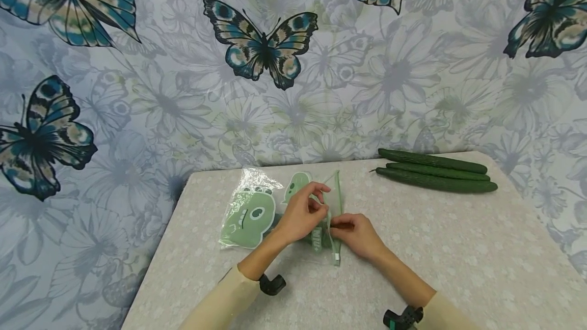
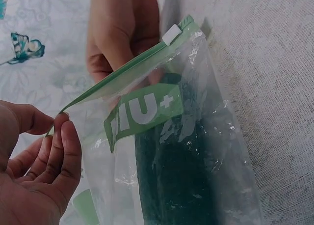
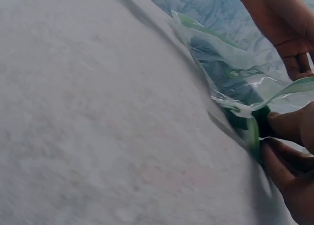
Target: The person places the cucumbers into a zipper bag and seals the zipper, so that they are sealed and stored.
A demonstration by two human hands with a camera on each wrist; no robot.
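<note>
A clear zip bag with green cartoon prints lies on the table, its green-edged mouth toward the right. My left hand pinches the upper lip of that mouth between thumb and fingers, lifting it away from the lower one. Through the clear plastic shows a dark green cucumber, lying lengthwise in the bag. At the mouth, my right hand grips the cucumber's end with thumb and fingers; the right wrist view shows the thumb on it. A white slider sits near one end of the zip strip.
Several more cucumbers lie side by side at the back right of the table. Behind the table's far edge hangs a floral cloth printed with butterflies. A black wrist camera is on the left forearm.
</note>
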